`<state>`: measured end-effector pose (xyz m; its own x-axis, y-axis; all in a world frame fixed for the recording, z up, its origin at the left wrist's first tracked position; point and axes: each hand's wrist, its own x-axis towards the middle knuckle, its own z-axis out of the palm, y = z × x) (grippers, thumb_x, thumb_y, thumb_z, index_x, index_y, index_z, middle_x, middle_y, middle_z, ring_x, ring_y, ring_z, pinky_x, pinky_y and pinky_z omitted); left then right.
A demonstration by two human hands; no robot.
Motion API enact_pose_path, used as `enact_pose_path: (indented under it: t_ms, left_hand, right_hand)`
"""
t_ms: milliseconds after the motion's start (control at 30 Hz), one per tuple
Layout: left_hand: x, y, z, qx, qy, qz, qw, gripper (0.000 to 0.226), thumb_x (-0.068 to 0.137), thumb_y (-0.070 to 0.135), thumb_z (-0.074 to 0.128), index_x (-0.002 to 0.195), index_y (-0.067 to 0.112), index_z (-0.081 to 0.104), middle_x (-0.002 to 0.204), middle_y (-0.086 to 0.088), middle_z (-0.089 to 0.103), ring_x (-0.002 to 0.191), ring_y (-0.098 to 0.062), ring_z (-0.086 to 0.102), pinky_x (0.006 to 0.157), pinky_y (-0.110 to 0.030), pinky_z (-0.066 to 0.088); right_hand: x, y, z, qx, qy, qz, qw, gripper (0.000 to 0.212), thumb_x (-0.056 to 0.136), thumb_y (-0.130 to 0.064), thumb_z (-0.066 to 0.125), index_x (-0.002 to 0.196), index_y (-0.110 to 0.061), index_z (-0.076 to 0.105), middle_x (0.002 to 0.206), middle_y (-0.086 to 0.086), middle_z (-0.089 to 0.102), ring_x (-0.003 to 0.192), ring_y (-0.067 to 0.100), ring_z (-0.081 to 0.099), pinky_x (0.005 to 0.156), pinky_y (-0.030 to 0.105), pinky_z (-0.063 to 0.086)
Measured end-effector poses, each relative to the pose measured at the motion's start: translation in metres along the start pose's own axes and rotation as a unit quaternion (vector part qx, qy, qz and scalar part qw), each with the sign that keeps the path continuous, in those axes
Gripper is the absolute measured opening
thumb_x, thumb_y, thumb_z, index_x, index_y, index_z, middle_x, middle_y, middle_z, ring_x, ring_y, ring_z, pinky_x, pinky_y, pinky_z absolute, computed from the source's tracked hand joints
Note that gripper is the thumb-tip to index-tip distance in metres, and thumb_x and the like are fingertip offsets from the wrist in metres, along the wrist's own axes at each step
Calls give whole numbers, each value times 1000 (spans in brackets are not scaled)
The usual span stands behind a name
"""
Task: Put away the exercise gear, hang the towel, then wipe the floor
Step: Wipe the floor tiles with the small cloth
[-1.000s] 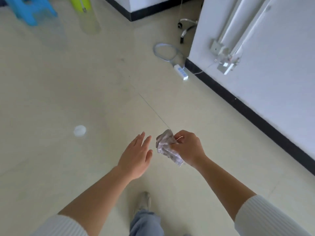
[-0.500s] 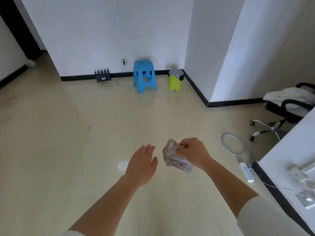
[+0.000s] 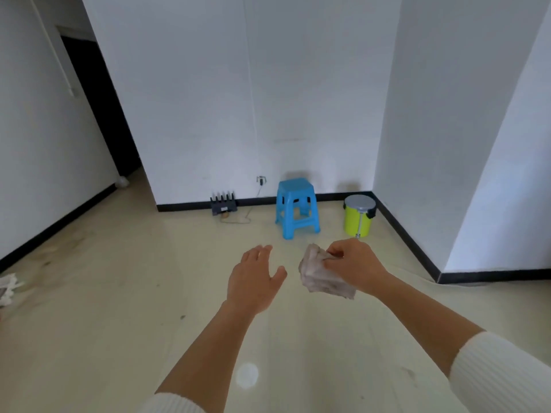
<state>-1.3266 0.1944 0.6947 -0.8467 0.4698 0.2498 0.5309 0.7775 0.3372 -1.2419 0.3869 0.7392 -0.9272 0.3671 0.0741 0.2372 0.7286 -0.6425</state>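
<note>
Still: right hand (image 3: 354, 263) pinches cloth (image 3: 323, 278); left hand (image 3: 255, 280) fingers (image 3: 262, 252) slack, empty; view lifted.

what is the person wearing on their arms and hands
Both arms wear white ribbed knit sleeves. The left sleeve and right sleeve end well short of the wrists, so the forearms are bare. The left hand and right hand are bare too: no gloves, and no watch or band shows at either wrist.
</note>
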Motion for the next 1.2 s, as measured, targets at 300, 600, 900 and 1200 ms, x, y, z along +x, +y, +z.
enact_pose_path:
  t_ms: [300, 600, 900, 1200]
  left_hand:
    - [271, -48, 35, 19, 32, -49, 998, 55, 95, 48, 37, 143, 20, 38, 147, 2, 41, 136, -16, 34, 104, -37, 39]
    - [567, -115, 123, 97, 47, 20, 994, 58, 89, 48, 25, 125, 14, 57, 138, -8, 52, 126, -24, 48, 94, -39, 45]
    - [845, -108, 269, 27, -2, 17, 1000, 43, 97, 34, 39, 132, 13, 52, 138, -6, 51, 127, -22, 45, 96, -36, 43]
    - [1035, -119, 394, -27, -105, -76, 991, 38, 96, 29, 41, 131, 16, 49, 135, 0, 49, 124, -18, 43, 92, -32, 44]
  right_hand:
    - [307, 15, 5, 39, 3, -27, 999, 25, 87, -20, 58, 63, -14, 59, 54, -3, 47, 50, 6, 41, 43, 12, 32]
    - [620, 70, 35, 307, -28, 138, 941, 12, 81, -19, 68, 82, -8, 64, 77, 10, 58, 72, 20, 54, 63, 30, 45]
    - [901, 176, 36, 368, -9, 224, 902, 12, 85, -12, 64, 93, -3, 65, 90, 17, 64, 80, 24, 60, 69, 34, 53]
    - [1133, 263, 58, 299, -28, 301, 905, 12, 86, -6, 61, 91, 3, 66, 85, 16, 60, 67, 18, 55, 62, 31, 53]
